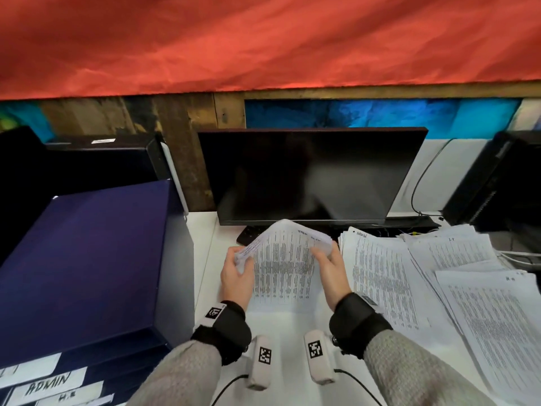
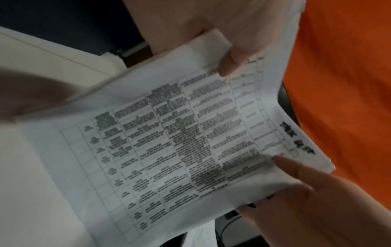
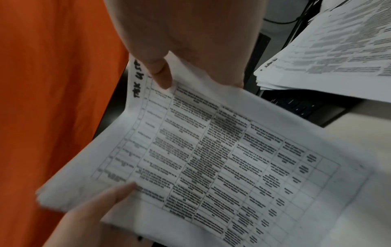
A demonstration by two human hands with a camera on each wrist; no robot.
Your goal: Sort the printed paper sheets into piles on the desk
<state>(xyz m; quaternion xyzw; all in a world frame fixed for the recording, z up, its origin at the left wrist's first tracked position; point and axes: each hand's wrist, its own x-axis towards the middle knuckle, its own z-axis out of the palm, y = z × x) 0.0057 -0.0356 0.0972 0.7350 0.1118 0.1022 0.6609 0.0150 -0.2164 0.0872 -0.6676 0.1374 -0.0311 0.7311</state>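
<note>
While the head view shows the left hand (image 1: 236,272) and right hand (image 1: 330,269) each pinching a bundle of printed sheets (image 1: 281,259) lifted above the worktop (image 1: 205,253), only the wrist views reveal its gridded table and handwritten heading; sorted piles (image 1: 439,288) lie to the right.

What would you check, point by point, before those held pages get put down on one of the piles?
1. Left hand grips the held sheets: ok.
2. Right hand grips their other side: ok.
3. Heading on the top sheet readable: cannot tell, blurred.
4. Piles on the desk lie within reach to the right: ok.
5. Piles neatly separated: not ok, they overlap.
6. Keyboard clear of paper: not ok, partly covered.
</note>
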